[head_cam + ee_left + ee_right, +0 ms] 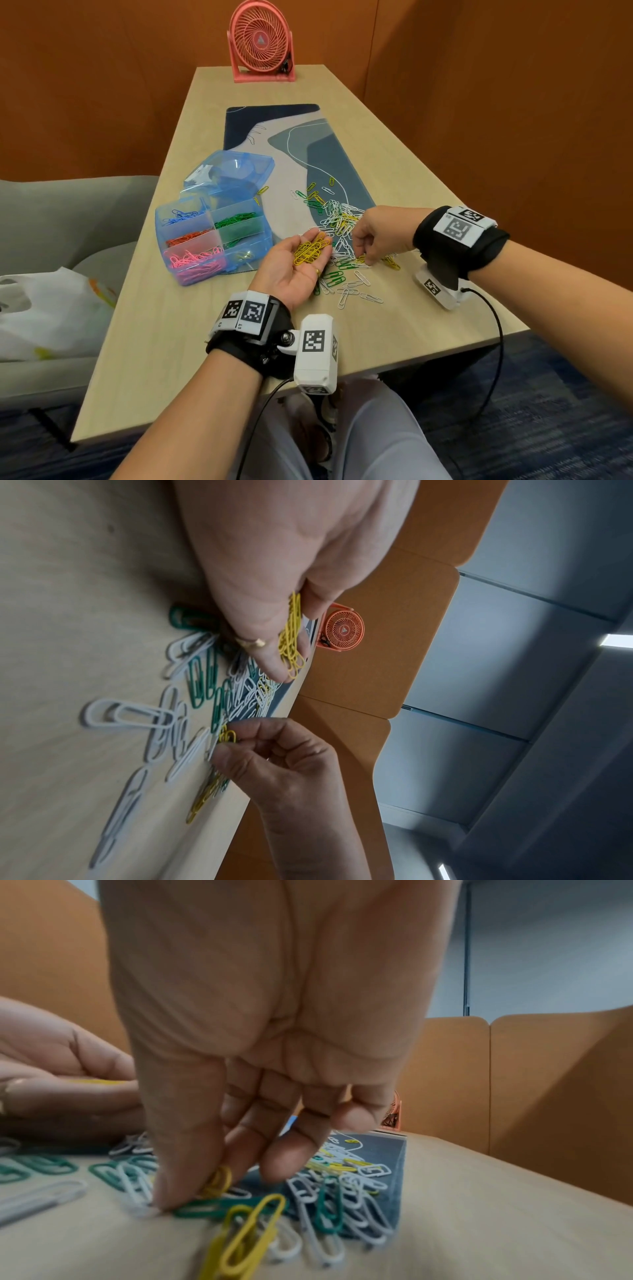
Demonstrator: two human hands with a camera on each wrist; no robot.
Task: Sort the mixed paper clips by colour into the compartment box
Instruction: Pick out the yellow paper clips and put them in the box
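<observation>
From the head view, the left hand [297, 263] lies palm up on the table [164, 325], fingers loosely cupped under a bundle of yellow clips [310, 251]. At its three o'clock the right hand [378, 236] dips its fingertips into the loose pile of white, green and yellow clips [342, 240], which spreads from the desk mat [329, 154] onto the bare wood. The blue compartment box [212, 236] sits at the left hand's ten o'clock, its sections holding blue, green, orange and pink clips, with its lid [233, 171] just behind; a pink fan [262, 42] stands at twelve o'clock on the far edge. The left wrist view shows the cupped yellow clips [291, 639] against the palm, and below, at six o'clock, the right hand [284, 761] pinching one yellow clip [227, 735] between thumb and forefinger. In the right wrist view, the same yellow clip [219, 1180] is squeezed between thumb [178, 1150] and fingertip just above the pile [325, 1191].
</observation>
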